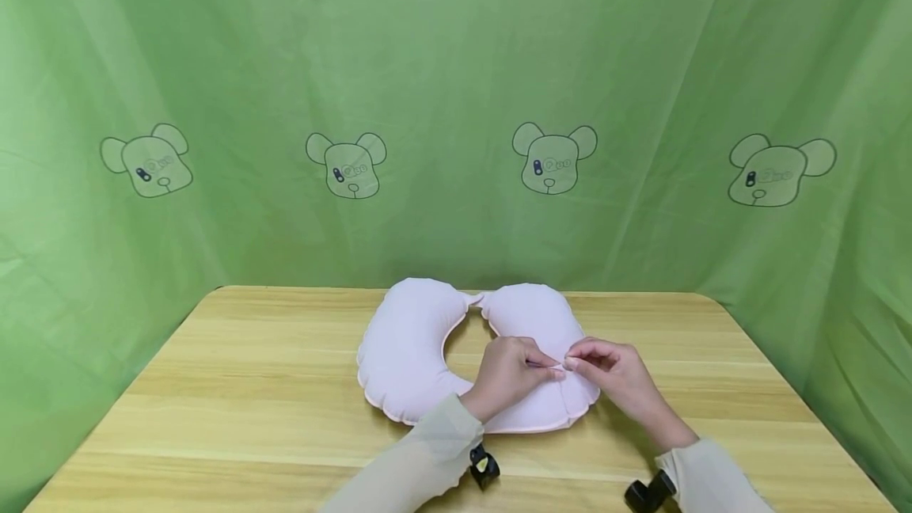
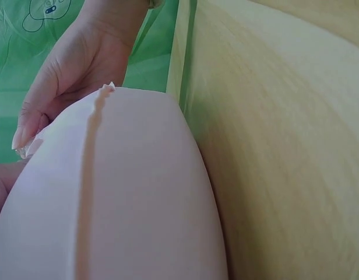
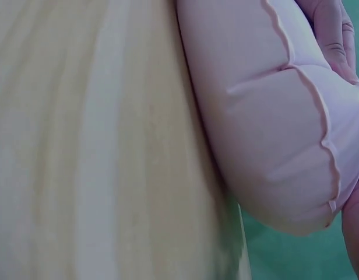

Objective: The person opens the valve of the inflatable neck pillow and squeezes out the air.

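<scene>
A pale pink inflated neck pillow (image 1: 406, 339) lies on the table, U-shaped, its opening away from me. My left hand (image 1: 507, 370) reaches over its near curve and pinches at the top of the right arm. Close beside it, my right hand (image 1: 613, 370) pinches the same spot with thumb and forefinger. In the left wrist view a small clear valve (image 2: 29, 149) shows at the right fingertips. In the right wrist view the fabric is drawn up in creases by the left fingers (image 3: 338, 46). The fingertips hide much of the valve.
The wooden table (image 1: 249, 386) runs up to a green curtain (image 1: 456, 62) printed with bear heads. More curtain hangs at both sides. A short tab (image 1: 473, 299) sits between the pillow's far ends. Black wrist cameras (image 1: 650, 491) are strapped below the sleeves.
</scene>
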A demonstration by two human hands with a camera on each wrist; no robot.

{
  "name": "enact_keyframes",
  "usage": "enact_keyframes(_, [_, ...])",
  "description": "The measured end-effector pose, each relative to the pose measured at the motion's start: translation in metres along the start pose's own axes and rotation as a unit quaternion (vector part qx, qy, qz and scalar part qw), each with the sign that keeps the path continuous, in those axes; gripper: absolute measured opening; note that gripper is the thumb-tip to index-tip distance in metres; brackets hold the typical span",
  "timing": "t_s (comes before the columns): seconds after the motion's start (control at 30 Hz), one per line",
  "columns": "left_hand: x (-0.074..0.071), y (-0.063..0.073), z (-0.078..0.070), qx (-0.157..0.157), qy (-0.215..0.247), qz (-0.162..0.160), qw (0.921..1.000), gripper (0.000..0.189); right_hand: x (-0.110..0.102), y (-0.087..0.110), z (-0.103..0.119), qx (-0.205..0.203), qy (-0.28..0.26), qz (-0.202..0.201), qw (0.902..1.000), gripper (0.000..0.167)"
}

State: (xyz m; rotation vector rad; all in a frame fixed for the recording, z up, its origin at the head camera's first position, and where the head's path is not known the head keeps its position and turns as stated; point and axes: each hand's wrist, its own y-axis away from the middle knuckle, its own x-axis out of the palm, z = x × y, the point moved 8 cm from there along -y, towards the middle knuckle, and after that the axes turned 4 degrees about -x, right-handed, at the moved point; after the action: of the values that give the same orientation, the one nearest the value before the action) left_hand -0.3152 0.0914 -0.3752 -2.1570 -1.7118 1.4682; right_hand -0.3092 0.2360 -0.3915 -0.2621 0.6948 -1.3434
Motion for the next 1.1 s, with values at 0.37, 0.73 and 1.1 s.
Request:
enact_keyframes(0.37, [0.004, 0.000, 0.001, 0.009, -0.003, 0.004, 0.9999, 0.010, -0.001, 0.001, 0.008, -0.029, 0.020, 0.048, 0.9982, 0.016])
enact_keyframes(0.73, [0.003, 0.000, 0.000, 0.002, 0.011, 0.012, 0.9999, 0.010, -0.002, -0.001, 0.014, -0.069, -0.009, 0.058, 0.9959, 0.019])
enact_keyframes(1.1, [0.002, -0.001, 0.002, -0.018, 0.017, 0.017, 0.9995, 0.011, -0.001, -0.001, 0.014, -0.062, -0.004, 0.036, 0.9974, 0.017])
